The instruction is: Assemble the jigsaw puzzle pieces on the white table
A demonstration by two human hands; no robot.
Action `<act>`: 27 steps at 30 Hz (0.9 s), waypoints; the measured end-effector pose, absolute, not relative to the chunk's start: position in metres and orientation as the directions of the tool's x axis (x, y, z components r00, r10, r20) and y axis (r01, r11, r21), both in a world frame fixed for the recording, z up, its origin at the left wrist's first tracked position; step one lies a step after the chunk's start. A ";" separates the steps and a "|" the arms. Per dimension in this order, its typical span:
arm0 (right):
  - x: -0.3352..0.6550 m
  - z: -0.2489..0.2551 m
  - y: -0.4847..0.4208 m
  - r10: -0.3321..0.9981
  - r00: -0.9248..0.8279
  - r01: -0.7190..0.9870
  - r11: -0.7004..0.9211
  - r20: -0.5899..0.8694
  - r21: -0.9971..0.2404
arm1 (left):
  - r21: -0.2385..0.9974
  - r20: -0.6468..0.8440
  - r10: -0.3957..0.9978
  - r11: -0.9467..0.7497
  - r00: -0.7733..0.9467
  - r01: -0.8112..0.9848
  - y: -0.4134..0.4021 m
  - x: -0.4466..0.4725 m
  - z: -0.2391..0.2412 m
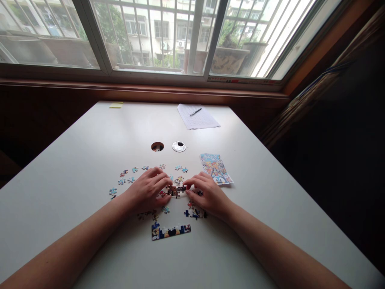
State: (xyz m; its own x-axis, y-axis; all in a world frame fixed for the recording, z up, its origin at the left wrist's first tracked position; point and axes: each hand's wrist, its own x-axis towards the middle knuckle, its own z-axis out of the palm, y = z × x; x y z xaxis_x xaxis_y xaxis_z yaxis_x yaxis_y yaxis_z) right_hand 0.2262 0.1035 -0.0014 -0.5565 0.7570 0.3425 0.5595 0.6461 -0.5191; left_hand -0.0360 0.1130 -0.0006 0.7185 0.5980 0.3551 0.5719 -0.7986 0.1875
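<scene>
My left hand (150, 188) and my right hand (207, 193) meet over a small cluster of joined jigsaw pieces (176, 190) on the white table (90, 160). Both hands have curled fingers, and their fingertips pinch the cluster from either side. A finished strip of puzzle (171, 231) lies nearer to me, below the hands. Loose puzzle pieces (126, 180) are scattered to the left and behind the hands, and more pieces (195, 212) lie under my right wrist.
A colourful puzzle picture card (215, 168) lies right of the hands. Behind are a round cable hole (157, 146) and its loose cap (179, 146). Further back lie a sheet of paper (198, 118) with a pen (195, 111) and a yellow sticky note (116, 105). A window runs along the far wall.
</scene>
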 end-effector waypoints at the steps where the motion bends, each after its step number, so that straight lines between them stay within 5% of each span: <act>1: 0.226 -0.002 0.103 0.757 -0.557 0.560 0.646 0.342 -0.519 | 0.187 0.356 0.598 -0.799 0.718 0.572 0.113 -0.036 -0.001; 27: 0.226 -0.001 0.103 0.752 -0.557 0.549 0.652 0.353 -0.522 | 0.187 0.359 0.592 -0.803 0.722 0.566 0.113 -0.037 0.000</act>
